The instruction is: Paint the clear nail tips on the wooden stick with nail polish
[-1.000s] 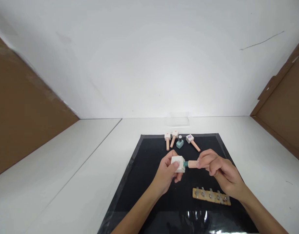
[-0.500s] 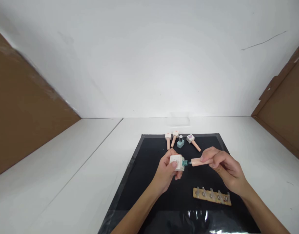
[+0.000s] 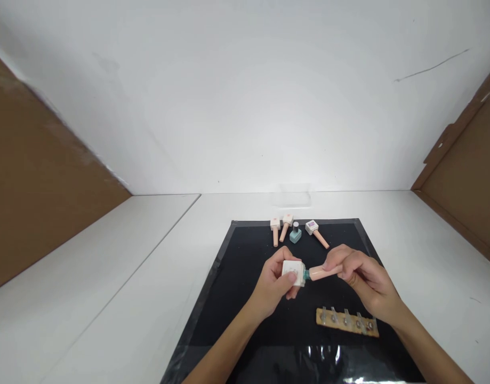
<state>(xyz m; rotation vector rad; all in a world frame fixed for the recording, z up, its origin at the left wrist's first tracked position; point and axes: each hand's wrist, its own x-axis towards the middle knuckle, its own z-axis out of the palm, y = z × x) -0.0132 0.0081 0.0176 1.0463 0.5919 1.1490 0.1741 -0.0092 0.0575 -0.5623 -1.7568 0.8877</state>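
Note:
My left hand (image 3: pixel 273 282) is closed around a white, square nail polish bottle (image 3: pixel 291 271), its thumb lying on the front face. The bottle is tilted on its side, and its green-smeared neck points right. In my right hand (image 3: pixel 364 280) is the long peach cap (image 3: pixel 322 272), pinched between thumb and fingers. The cap's end sits at the bottle neck, in line with it; the brush is hidden. Below my hands, a tan strip (image 3: pixel 340 326) with several clear nail tips fixed across it lies on the black mat (image 3: pixel 237 298).
Along the mat's far edge lie white bottles with peach caps (image 3: pixel 275 224) (image 3: pixel 287 220) (image 3: pixel 312 227). A small teal bottle (image 3: pixel 295 234) with a silver cap stands among them. A clear plastic tray (image 3: pixel 292 197) is behind. Cardboard panels (image 3: pixel 40 176) (image 3: pixel 468 165) flank the white table (image 3: pixel 141 256).
The cap has moved left and slightly down, closing the gap to the bottle neck, so the brush stem no longer shows. My left hand and the bottle have shifted slightly right and down.

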